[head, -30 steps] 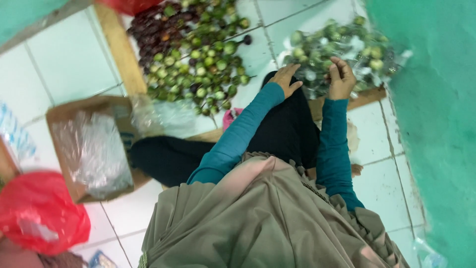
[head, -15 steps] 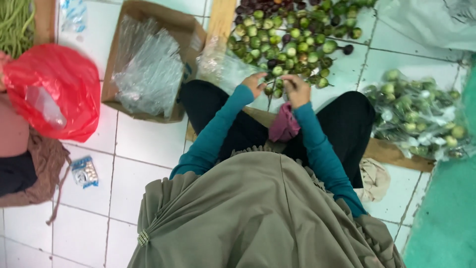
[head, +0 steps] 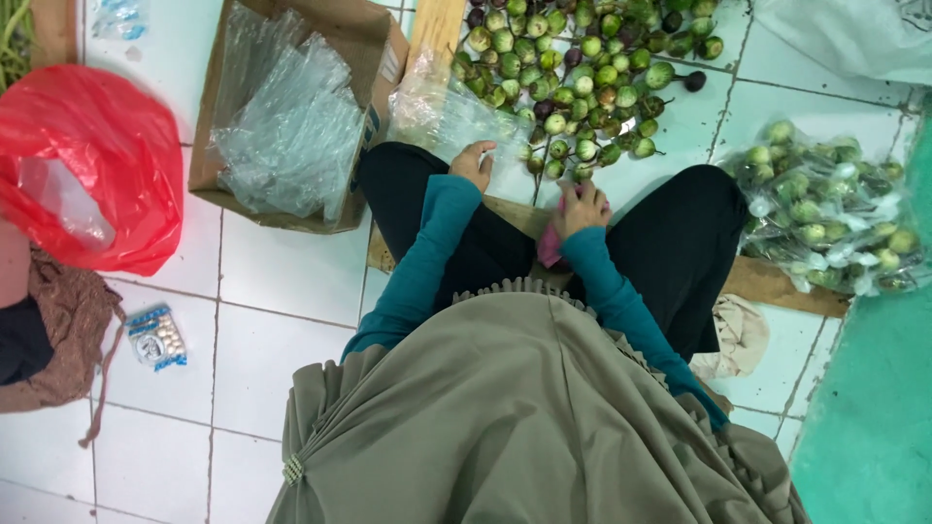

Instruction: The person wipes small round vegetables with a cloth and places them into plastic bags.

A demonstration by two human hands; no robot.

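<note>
The left hand is resting with curled fingers on a clear plastic bag lying just beyond its fingertips: light, limp and slippery, best pinched at its near edge, its long axis running away from the fingers. The right hand is closing loosely over a pink cloth, just short of the small green eggplants.

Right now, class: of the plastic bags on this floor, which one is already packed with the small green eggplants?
The clear bag at far right, beyond the person's right knee. It bulges with green fruit; the red bag at left and the clear bags in the cardboard box show none.
</note>
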